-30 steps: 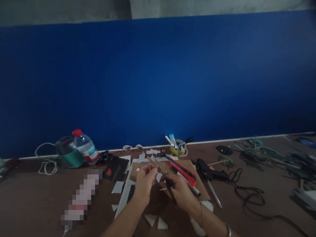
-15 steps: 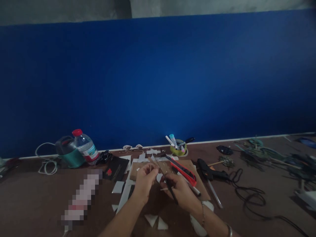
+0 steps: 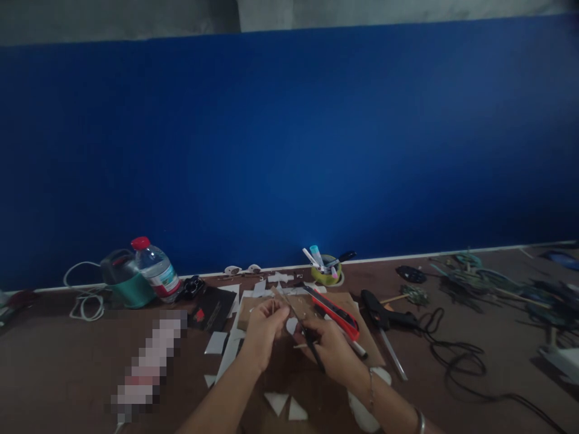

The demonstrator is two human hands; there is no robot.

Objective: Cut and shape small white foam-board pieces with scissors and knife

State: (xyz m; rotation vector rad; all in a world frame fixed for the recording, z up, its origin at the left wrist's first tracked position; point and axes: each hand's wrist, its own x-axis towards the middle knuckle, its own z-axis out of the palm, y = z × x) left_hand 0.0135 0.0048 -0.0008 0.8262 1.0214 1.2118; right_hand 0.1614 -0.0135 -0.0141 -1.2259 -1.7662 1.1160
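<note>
My left hand (image 3: 266, 328) is closed in a pinch above the work area. Whatever its fingertips hold is too small to make out. Facing it, my right hand (image 3: 332, 346) is closed around a long slim pointed tool (image 3: 312, 346) with a dark rear end; its exact kind is unclear. The tool's thin front part slants up and left towards my left fingertips. A short pale stick (image 3: 300, 346) pokes out from my right fingers. Just beyond them shows a round white piece (image 3: 292, 325). A red utility knife (image 3: 339, 316) lies on brown cardboard (image 3: 373, 346) behind my right hand.
White scraps (image 3: 275, 402) lie in front. A green pot of pens (image 3: 326, 276) stands by the blue wall. On the right are a glue gun (image 3: 393, 316) and its black cord (image 3: 456, 361); on the left, a red-capped bottle (image 3: 158, 271) and a black card (image 3: 215, 307).
My right hand and the slim tool have shifted very slightly. Both hands keep almost the same place and grip, and the things on the table have not moved.
</note>
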